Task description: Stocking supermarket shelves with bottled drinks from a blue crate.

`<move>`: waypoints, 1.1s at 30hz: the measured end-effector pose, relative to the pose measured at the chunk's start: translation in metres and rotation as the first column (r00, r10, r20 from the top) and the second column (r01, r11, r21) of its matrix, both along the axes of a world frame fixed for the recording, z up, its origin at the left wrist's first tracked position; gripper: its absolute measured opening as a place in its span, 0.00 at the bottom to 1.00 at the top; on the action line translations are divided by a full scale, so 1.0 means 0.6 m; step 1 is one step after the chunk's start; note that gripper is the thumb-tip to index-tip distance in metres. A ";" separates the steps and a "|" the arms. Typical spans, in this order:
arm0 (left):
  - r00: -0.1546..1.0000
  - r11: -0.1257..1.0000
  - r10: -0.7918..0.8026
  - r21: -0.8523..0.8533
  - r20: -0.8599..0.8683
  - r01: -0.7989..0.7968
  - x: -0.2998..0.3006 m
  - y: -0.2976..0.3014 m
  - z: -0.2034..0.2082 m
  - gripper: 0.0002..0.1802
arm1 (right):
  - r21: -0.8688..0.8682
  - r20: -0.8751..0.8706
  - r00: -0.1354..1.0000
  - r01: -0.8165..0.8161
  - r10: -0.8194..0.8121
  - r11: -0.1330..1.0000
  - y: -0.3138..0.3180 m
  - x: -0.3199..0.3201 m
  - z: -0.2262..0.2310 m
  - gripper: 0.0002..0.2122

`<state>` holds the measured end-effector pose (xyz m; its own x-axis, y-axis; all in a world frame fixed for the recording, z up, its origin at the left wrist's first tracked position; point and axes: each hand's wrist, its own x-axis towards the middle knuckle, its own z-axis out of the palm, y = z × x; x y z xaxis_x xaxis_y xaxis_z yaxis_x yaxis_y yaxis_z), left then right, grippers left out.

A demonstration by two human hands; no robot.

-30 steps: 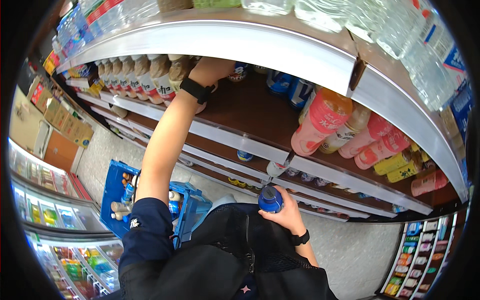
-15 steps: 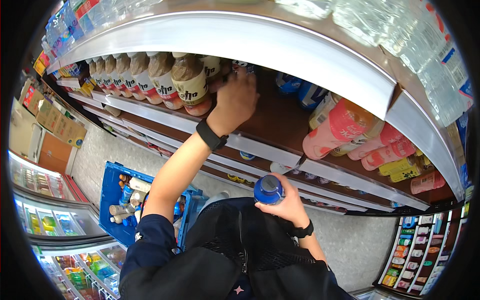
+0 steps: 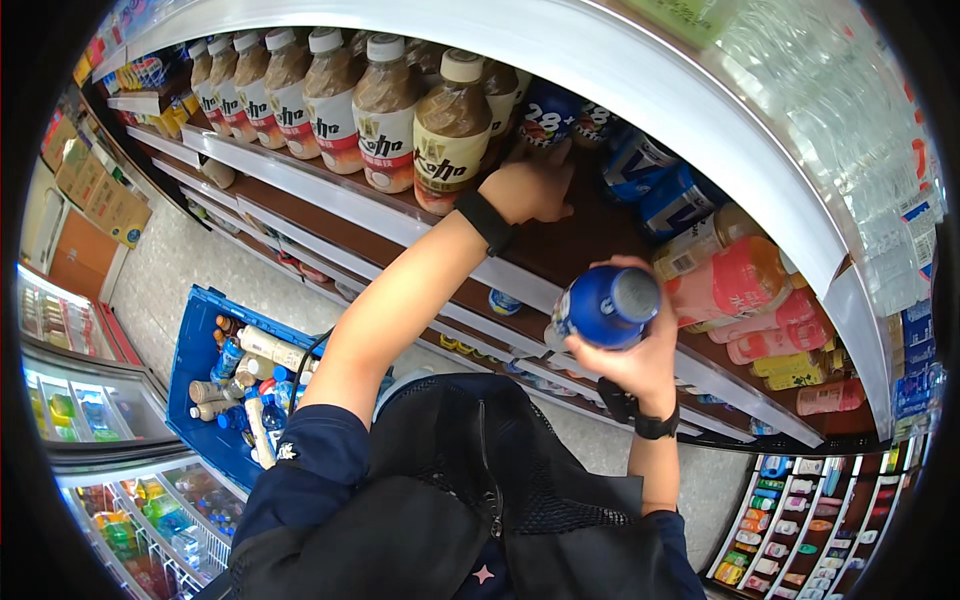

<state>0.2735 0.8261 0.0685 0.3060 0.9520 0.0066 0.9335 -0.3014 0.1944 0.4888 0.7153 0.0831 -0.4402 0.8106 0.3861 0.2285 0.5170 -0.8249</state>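
Observation:
My right hand (image 3: 640, 360) is wrapped round a blue bottle (image 3: 605, 305) with a grey cap, held upright-tilted just in front of the shelf edge. My left hand (image 3: 530, 188) reaches onto the brown shelf, its fingers apart and partly hidden. Right beyond its fingers stands a dark blue bottle (image 3: 548, 115) with a printed label; whether they touch it I cannot tell. Left of that hand is a brown coffee-drink bottle (image 3: 452, 135) with a white cap and cream label, at the end of a row of similar bottles.
Blue cans (image 3: 680, 200) and pink-labelled bottles (image 3: 735, 275) stand to the right on the shelf. A white shelf lip (image 3: 700, 80) overhangs it from above. On the floor at left, a blue crate (image 3: 190, 365) holds several mixed bottles. Fridge cases line the far left.
My right hand has raised the blue bottle toward the shelf, up and to the right. My left hand has come down and right in the picture, and the view has shifted closer to the shelf.

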 end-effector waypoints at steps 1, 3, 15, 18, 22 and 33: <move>1.000 1.000 -0.002 -0.004 -0.019 0.002 -0.004 0.001 0.003 0.40 | 0.001 -0.042 0.998 0.036 -0.036 0.999 0.005 -0.009 0.000 0.36; 1.000 1.000 -0.005 0.018 -0.013 0.005 -0.009 -0.005 -0.007 0.39 | -0.016 -0.072 0.992 0.106 -0.107 0.994 0.018 -0.033 0.023 0.35; 0.996 0.994 0.054 0.094 0.072 -0.060 -0.044 -0.152 -0.010 0.29 | 0.005 -0.175 0.943 0.289 -0.284 0.957 0.197 -0.148 0.022 0.31; 0.973 0.939 -0.017 0.337 0.230 -0.063 -0.050 -0.147 -0.031 0.27 | 0.004 -0.144 0.955 0.262 -0.258 0.965 0.219 -0.156 0.003 0.31; 0.951 0.899 -0.017 0.420 0.308 -0.120 -0.057 -0.119 -0.054 0.24 | 0.092 0.194 0.942 0.260 -0.274 0.961 0.204 -0.158 0.030 0.34; 0.857 0.787 -0.004 0.531 0.515 -0.315 -0.047 -0.089 -0.058 0.11 | 0.349 0.422 0.777 0.337 -0.467 0.875 0.216 -0.125 0.028 0.33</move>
<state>0.2455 0.7728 0.0339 -0.0407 0.7438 0.6671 0.8160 -0.3605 0.4518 0.4137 0.8449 0.0999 -0.2746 0.8649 0.4201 0.7907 0.4518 -0.4133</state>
